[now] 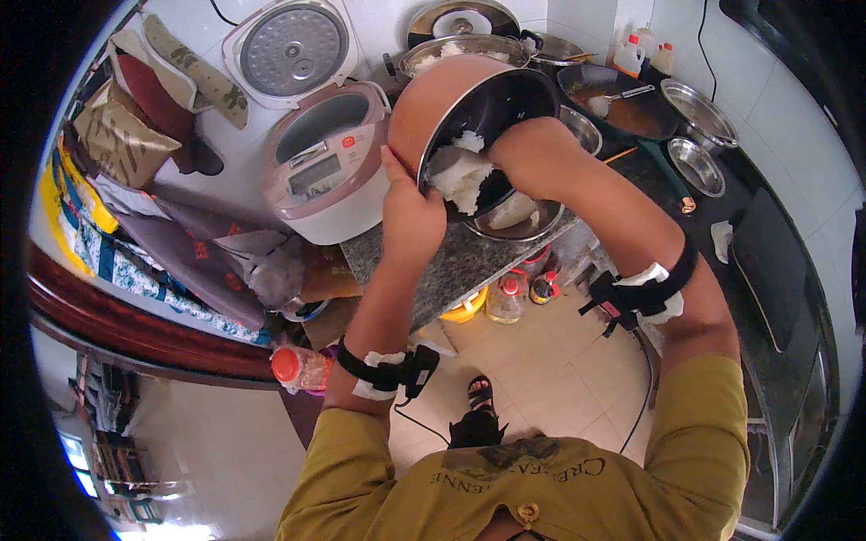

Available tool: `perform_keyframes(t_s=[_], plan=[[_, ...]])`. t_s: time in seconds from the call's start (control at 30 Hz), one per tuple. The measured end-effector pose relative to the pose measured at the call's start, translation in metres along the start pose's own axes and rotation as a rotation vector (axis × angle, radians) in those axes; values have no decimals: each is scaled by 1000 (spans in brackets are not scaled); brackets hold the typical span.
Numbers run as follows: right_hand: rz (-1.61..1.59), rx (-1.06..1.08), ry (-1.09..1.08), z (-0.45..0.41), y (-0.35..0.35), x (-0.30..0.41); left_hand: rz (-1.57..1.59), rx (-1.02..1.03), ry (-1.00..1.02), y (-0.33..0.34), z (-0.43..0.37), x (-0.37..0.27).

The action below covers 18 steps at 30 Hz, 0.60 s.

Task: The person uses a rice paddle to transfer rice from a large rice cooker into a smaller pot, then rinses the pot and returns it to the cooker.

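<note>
My left hand point(414, 215) grips the rim of a rice cooker's inner pot point(426, 101), copper-coloured outside and dark inside, tilted on its side. Inside the pot's mouth is my right hand point(534, 155), closed around the handle end of a rice paddle point(454, 166); the handle itself is hidden. White cooked rice point(467, 193) clings in a clump to the paddle. Below the pot's mouth stands a steel bowl point(524, 233) with a whitish mass in it. To the left, the pink and white rice cooker point(331, 169) has its lid point(294, 54) raised.
Behind the pot is a steamer pan point(413, 57) with rice. At the right stand a wok point(649, 128) with brownish liquid and a ladle, a lidded steel pot point(700, 111) and a small steel bowl point(697, 166). Bottles point(506, 297) stand on the floor below the granite counter point(440, 291).
</note>
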State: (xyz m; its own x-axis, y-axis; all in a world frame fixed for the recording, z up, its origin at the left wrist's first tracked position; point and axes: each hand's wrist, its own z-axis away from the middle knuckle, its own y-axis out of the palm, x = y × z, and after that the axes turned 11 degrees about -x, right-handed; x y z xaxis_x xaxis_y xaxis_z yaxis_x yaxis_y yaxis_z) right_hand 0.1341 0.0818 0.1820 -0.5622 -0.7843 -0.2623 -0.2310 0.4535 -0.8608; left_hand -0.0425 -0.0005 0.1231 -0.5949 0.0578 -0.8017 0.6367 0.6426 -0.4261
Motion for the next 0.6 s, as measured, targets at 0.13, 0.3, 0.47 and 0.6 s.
perform_keyframes(t_s=[0.13, 0.3, 0.47, 0.6], plan=[[45, 126, 81, 16, -13, -1, -29, -30, 46, 8, -3, 1], [87, 210, 205, 50, -28, -11, -205, -57, 135, 13, -1, -4], [92, 203, 286, 79, -24, -23, -213, -198, 269, 16, 1, 4], [47, 72, 371, 66, -17, -22, -214, -167, 213, 15, 1, -8]])
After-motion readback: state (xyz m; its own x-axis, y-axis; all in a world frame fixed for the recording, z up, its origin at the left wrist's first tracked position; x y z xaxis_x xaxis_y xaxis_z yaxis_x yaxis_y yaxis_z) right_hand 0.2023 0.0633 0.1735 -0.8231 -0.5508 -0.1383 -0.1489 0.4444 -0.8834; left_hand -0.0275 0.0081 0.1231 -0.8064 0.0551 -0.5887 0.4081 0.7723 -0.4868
